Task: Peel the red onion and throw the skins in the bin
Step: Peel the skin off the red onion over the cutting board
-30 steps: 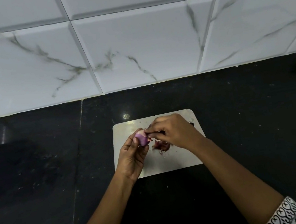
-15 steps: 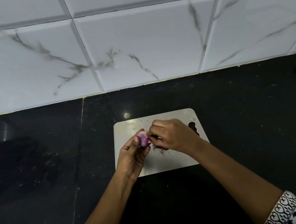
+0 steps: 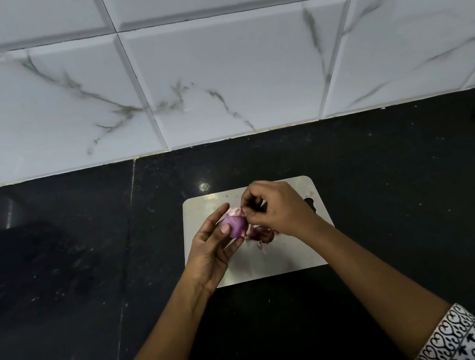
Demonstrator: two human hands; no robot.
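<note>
The grip of the right hand [image 3: 278, 212] at the red onion [image 3: 236, 226] is unclear.

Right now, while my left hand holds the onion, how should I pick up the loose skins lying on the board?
Pinch the loose skins at their curled, raised middle, coming straight down with the right hand, which is nearest them. They lie thin and low on the board, so a sideways grab would probably only push them along.

No legible txt, labels, nos. or signs anywhere.
</note>
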